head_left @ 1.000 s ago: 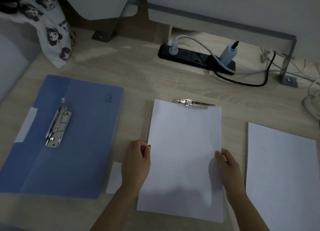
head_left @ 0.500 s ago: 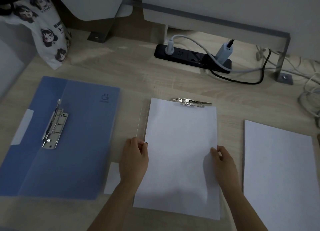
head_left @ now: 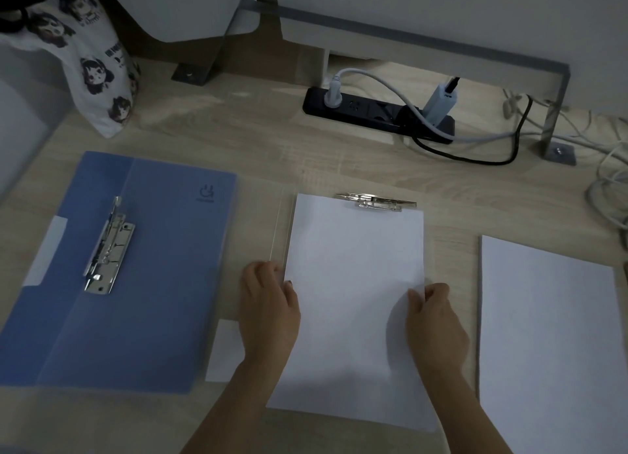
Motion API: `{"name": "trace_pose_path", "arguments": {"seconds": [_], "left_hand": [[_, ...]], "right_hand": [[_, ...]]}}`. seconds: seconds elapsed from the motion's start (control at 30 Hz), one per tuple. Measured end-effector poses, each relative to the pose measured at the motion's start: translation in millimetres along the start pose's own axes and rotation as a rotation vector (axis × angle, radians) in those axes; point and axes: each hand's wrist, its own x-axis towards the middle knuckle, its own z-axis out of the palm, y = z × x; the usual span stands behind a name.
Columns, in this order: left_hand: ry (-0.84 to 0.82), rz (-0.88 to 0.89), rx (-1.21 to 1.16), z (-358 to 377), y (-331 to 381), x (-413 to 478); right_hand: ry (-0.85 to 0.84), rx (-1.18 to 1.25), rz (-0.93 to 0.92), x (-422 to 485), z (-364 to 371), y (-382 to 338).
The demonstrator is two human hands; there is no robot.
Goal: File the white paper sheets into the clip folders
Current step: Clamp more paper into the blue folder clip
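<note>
Dim light over a pale wood-grain desk [head_left: 238, 140], seen from a head-worn cam looking down. At approx. 10 o'clock, a white cloth bag printed w/ cartoon faces [head_left: 98, 62] slumps at the desk's far-left corner. Below it, at 9 o'clock, a blue plastic clip folder [head_left: 142, 283] lies open and flat, its silver lever clip [head_left: 108, 246] running lengthwise near the spine, nothing under it.

Centre frame, a clear plastic clip folder [head_left: 282, 222] lies open; its chrome top clip [head_left: 375, 202] sits at 12 o'clock from the hands. A white paper sheet [head_left: 353, 283] lies on this folder, top edge just at the clip; whether the clip grips it can't be told. A small white label card [head_left: 224, 348] shows beside the sheet's lower-left edge.

Person's left hand [head_left: 268, 314] rests at the sheet's left edge, fingers curled, thumb on top of the paper, pinching that edge. Right hand [head_left: 436, 321] grips the right edge the same way, thumb on top, fingers tucked below. Both forearms enter from 6 o'clock.

At 3 o'clock, a stack of white paper sheets [head_left: 550, 344] lies flat, well apart from the folder, untouched.

At approx. 1 o'clock, a black power strip [head_left: 377, 110] w/ a grey plug and white adapter sits by the back wall, black and white cables [head_left: 509, 140] trailing right.
</note>
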Motion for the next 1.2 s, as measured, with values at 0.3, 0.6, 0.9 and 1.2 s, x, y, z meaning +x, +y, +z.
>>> {"name": "trace_pose_path", "arguments": {"seconds": [0.3,0.6,0.9,1.2], "left_hand": [[-0.300,0.571,0.177,21,0,16],[-0.218,0.547,0.318,36,-6,8],[-0.231,0.551,0.246,35,-7,7],[-0.191,0.559,0.181,35,-6,8]], "right_hand": [[0.007,-0.027,-0.220,-1,6,-4],[-0.029,0.145,-0.108,26,-22,-23],[-0.222,1.123,0.221,79,-33,-76],[-0.248,0.617,-0.356,73,-11,-94]]}}
